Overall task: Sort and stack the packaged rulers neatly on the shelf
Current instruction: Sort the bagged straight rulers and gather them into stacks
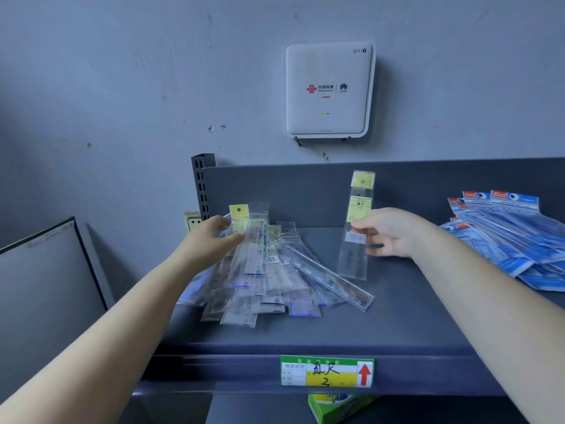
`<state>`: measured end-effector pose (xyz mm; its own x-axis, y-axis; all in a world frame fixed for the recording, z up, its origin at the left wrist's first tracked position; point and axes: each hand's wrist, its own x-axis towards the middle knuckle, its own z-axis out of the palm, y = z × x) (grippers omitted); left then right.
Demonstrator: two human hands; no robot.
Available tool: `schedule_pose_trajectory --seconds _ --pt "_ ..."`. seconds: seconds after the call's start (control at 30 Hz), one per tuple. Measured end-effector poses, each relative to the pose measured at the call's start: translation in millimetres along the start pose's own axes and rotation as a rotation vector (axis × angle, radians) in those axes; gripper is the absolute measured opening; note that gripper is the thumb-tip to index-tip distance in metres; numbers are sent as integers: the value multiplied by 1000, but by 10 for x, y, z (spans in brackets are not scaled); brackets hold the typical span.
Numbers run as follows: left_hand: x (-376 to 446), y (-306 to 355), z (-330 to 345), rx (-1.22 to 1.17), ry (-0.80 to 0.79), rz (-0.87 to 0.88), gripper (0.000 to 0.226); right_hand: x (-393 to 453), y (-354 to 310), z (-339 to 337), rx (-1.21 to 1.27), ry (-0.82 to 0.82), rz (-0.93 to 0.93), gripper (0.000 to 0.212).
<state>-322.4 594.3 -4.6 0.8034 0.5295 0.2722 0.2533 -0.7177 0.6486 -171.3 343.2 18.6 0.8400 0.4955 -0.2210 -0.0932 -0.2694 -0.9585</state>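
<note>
A loose fan of clear packaged rulers (269,276) lies on the dark grey shelf (382,319), left of its middle. My left hand (211,240) pinches the top end of one packet with a yellow header in that pile. To the right, my right hand (388,232) holds a single clear ruler packet (356,228) upright above the shelf, its yellow label card at the top. One long transparent ruler (330,278) lies slanted at the pile's right edge.
A heap of blue-packaged rulers (507,234) lies at the shelf's right end. A white router (328,90) hangs on the wall above. A green and yellow price tag (327,371) sits on the shelf's front rail, with a green box (333,408) below it. A board (46,276) leans at the left.
</note>
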Motion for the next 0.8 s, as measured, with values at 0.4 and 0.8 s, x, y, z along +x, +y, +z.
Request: schedule_pose_trajectory --seconds 0.4,0.8 --pt "-18 54 137 173 9 46 44 65 268 5 -1108 286 -77 42" --pt "-48 8 116 141 -6 44 38 -131 199 214 -1247 297 -9 28"
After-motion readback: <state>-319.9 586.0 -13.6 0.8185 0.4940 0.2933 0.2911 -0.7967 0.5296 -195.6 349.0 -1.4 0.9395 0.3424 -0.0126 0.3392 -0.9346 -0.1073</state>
